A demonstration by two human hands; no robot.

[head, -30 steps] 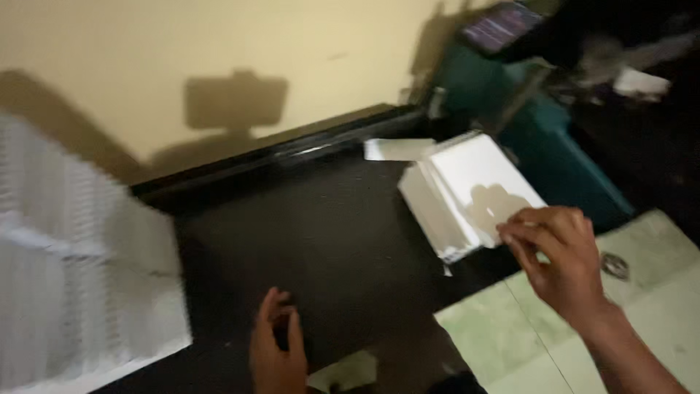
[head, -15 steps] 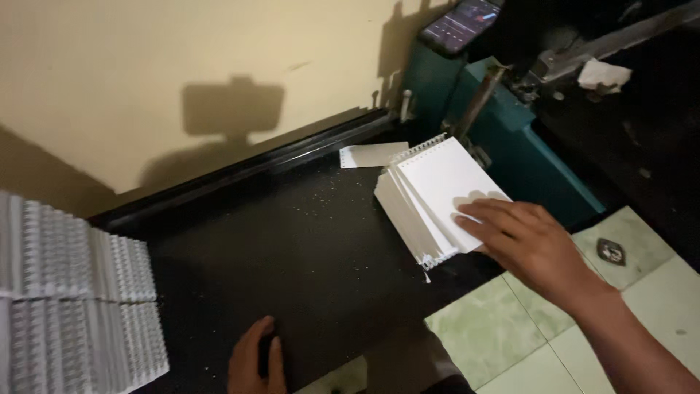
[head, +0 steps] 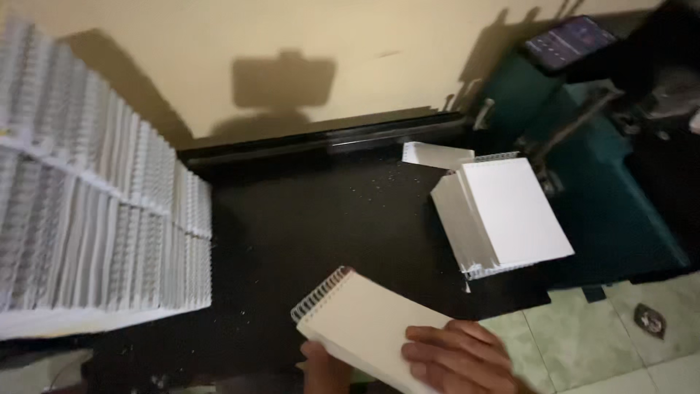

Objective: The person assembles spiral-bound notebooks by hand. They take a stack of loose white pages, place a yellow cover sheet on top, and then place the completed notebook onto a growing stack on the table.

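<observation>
I see both hands at the near edge gripping a cream spiral notepad: right hand with fingers closed over its near-right corner, left hand pinching underneath. Its long axis runs far-left, coil end away, over the black desk. A white notepad stack lies far-right; rows of notepads left.

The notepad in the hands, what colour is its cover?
The notepad has a plain cream cover, seen in the head view.

A plain cream wall stands at the far side, dimly lit and shadowed. The dark table fills the middle; pale green floor tiles lie near right.
</observation>
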